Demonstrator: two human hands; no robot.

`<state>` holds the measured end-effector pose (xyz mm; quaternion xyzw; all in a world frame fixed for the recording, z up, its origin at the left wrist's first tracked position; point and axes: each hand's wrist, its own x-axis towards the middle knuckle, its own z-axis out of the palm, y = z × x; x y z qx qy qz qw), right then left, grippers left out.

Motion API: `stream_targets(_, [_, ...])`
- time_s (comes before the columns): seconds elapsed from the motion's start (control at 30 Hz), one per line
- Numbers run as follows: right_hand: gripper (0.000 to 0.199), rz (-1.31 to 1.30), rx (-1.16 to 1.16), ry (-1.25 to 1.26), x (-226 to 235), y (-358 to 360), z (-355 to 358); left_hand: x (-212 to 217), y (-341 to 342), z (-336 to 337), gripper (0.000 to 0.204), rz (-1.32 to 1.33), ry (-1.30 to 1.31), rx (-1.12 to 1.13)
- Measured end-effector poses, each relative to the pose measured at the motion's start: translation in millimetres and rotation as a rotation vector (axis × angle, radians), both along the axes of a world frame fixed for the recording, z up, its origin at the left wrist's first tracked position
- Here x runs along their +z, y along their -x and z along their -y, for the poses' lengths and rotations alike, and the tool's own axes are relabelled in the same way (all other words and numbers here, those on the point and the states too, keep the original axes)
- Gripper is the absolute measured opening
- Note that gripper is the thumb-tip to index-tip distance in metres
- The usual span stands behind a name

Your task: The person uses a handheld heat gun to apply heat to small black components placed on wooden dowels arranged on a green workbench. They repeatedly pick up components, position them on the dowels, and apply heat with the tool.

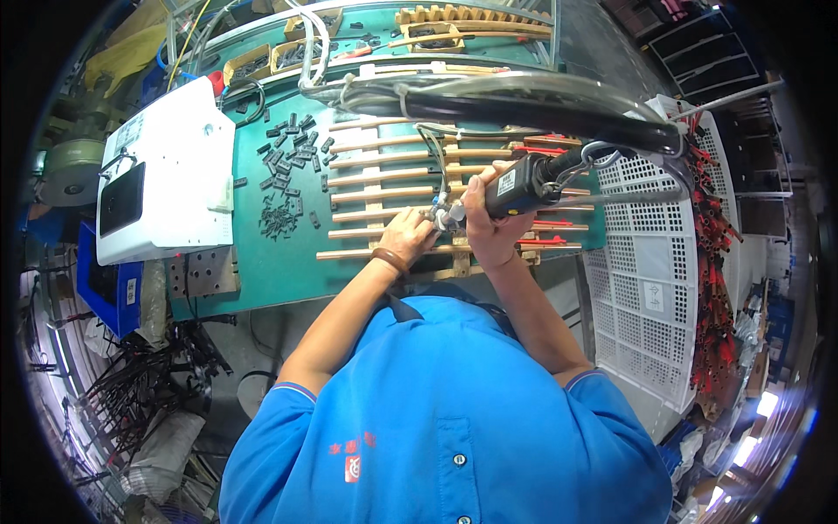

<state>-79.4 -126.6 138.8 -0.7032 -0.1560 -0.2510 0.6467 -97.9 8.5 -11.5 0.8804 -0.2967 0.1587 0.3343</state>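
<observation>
My right hand [491, 218] is wrapped round a black electric screwdriver [517, 186], held tilted with its silver nose [450, 216] pointing left and down. Close to that nose is my left hand [408, 234], its fingers bent and pressed together over the slats; whatever they pinch is hidden. Both hands are above a wooden rack [374, 197] whose crosspieces carry several slim wooden strips [349, 254]. Red pieces [552, 243] lie along the right ends of the strips.
Many small black parts [284, 162] lie on the green table [275, 284], left of the rack. A white machine [166, 183] stands at the left. Overhead crosses a dark padded arm with hoses [541, 109]. White perforated crates [642, 288] with red-and-black pieces stand at the right.
</observation>
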Motion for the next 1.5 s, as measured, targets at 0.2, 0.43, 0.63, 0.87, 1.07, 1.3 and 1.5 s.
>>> stream_targets(0.2, [0.036,-0.131,0.001,-0.211,9.2,-19.8,4.3,2.5,-2.9,-0.2,0.019,-0.032,0.026,0.018])
stream_targets(0.43, [0.034,-0.106,-0.099,-0.289,101.8,-19.2,17.1,50.5,19.7,-53.9,0.019,-0.028,0.164,0.38])
stream_targets(0.63, [0.032,-0.157,-0.113,-0.229,105.9,0.1,19.5,-7.0,14.2,-174.5,0.025,-0.591,0.297,0.991])
stream_targets(0.87, [0.031,-0.141,-0.094,-0.321,99.4,-7.5,10.4,-21.2,-12.6,-169.2,0.038,-0.708,-0.211,0.827])
stream_targets(1.07, [0.028,-0.136,-0.1,-0.315,104.2,-6.4,10.0,-24.9,-11.7,-190.8,0.039,-0.739,0.067,0.805])
stream_targets(1.3, [0.028,-0.204,-0.114,-0.226,93.3,8.7,16.5,66.2,30.5,-139.2,0.019,-1.262,1.13,0.202])
stream_targets(1.5, [0.031,-0.202,-0.104,-0.253,70.5,23.9,5.4,35.0,41.9,-38.4,0.019,-1.068,0.786,0.075])
